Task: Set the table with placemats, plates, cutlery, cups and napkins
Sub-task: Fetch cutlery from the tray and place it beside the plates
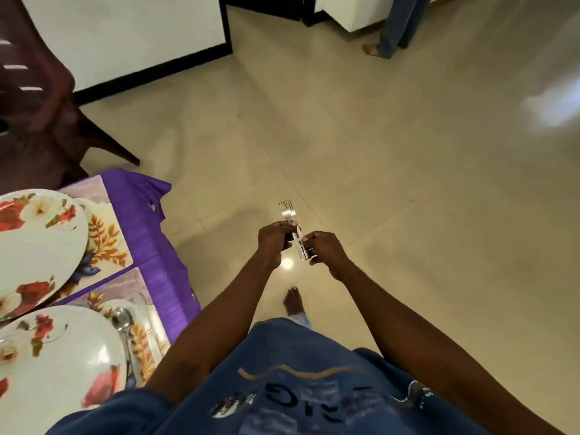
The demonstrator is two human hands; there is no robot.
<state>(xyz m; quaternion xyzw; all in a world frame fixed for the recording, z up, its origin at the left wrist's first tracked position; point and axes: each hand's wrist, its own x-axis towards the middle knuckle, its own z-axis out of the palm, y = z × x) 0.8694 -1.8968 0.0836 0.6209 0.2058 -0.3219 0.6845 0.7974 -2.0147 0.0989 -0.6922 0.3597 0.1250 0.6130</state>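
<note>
I hold a small bundle of metal forks (pixel 287 211) out over the floor, tines pointing away from me. My left hand (pixel 274 243) grips the bundle near its middle and my right hand (pixel 323 249) pinches the handle ends. At the left, the table with a purple cloth (pixel 150 243) carries two floral plates, the far one (pixel 37 246) and the near one (pixel 62 356), each on a patterned placemat (pixel 106 240). A spoon (pixel 124 328) lies on the near placemat (pixel 147 337), right of the near plate.
A dark red chair (pixel 47 114) stands beyond the table's far corner. Beige floor tiles (pixel 408 183) spread ahead and to the right. Another person's legs and bare foot (pixel 389 32) are at the top, beside white furniture. My own bare foot (pixel 293 301) is below my hands.
</note>
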